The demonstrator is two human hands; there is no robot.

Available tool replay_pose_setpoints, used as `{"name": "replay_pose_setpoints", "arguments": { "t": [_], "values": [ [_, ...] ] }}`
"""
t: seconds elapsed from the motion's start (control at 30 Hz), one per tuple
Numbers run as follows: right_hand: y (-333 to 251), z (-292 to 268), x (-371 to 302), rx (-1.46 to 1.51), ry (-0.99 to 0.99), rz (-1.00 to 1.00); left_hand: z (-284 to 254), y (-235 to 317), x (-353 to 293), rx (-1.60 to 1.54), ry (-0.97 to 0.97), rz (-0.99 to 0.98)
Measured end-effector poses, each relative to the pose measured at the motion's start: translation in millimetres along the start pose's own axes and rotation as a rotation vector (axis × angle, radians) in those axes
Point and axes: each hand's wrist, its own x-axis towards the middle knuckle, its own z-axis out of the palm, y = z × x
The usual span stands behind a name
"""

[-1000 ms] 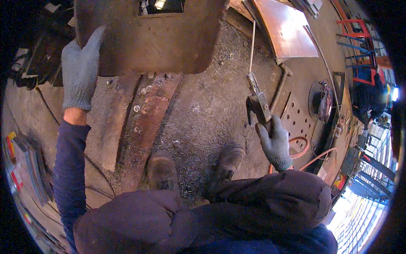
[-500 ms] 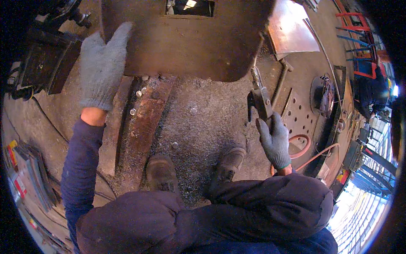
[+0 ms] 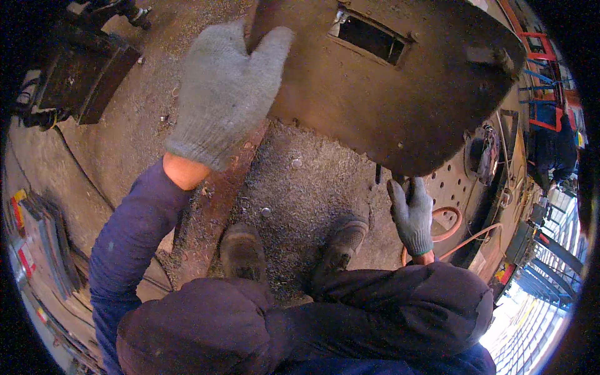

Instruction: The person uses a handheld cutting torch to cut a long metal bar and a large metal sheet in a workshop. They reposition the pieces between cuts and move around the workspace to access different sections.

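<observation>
My left hand (image 3: 228, 94), in a grey knit glove, grips the left edge of a brown hand-held welding shield (image 3: 375, 103). The shield has a rectangular window and hangs tilted across the upper right. Lower right, my gloved right hand (image 3: 413, 215) is closed at the shield's bottom corner. It holds a welding electrode holder, now mostly hidden behind the shield; a dark lever of it (image 3: 378, 174) shows below the shield's edge. The electrode and whatever lies behind the shield are out of sight.
A rusty steel beam (image 3: 215, 228) lies beside my left boot (image 3: 242, 250). Right are a perforated plate (image 3: 455, 181) and an orange hose (image 3: 460, 222). Left stand a dark metal block (image 3: 75, 81) and stacked plates (image 3: 49, 240). Another person (image 3: 551, 147) is at far right.
My left hand has moved right and nearer, carrying the shield rightward and tilting it. The shield now covers the electrode holder and a bright metal sheet. My right hand has barely moved.
</observation>
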Motion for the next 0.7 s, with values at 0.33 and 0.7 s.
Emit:
{"name": "replay_pose_setpoints", "arguments": {
  "t": [0.33,0.7],
  "values": [
    [-5,1,1,0.03,0.002,0.023,-8,-19,-5,0.597,-0.085,0.494],
    [-28,8,0,0.02,-0.01,0.03,-23,-15,-5,0.489,-0.167,0.235]
  ]
}}
